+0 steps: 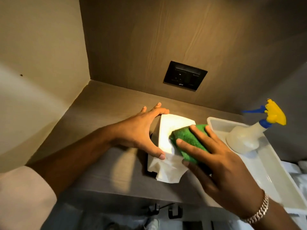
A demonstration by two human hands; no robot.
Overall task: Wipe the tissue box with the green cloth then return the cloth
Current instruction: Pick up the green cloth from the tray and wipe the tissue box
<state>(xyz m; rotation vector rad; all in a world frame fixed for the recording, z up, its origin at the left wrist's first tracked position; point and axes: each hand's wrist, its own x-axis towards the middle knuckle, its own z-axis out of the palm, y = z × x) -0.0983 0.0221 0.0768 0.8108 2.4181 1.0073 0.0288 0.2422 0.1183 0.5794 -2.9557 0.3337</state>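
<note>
A white tissue box (167,130) stands on the wooden shelf (99,113), with a tissue (167,173) hanging from its near side. My left hand (141,131) clasps the box from the left, fingers over its far edge and thumb on its near corner. My right hand (216,156) presses a folded green cloth (189,140) flat against the right part of the box top, fingers spread over it.
A white plastic tray (265,171) sits right of the box, holding a spray bottle (249,135) with a yellow and blue trigger head. A black socket plate (185,78) is on the back wall. A side wall (41,63) closes the left. The shelf's front edge is near me.
</note>
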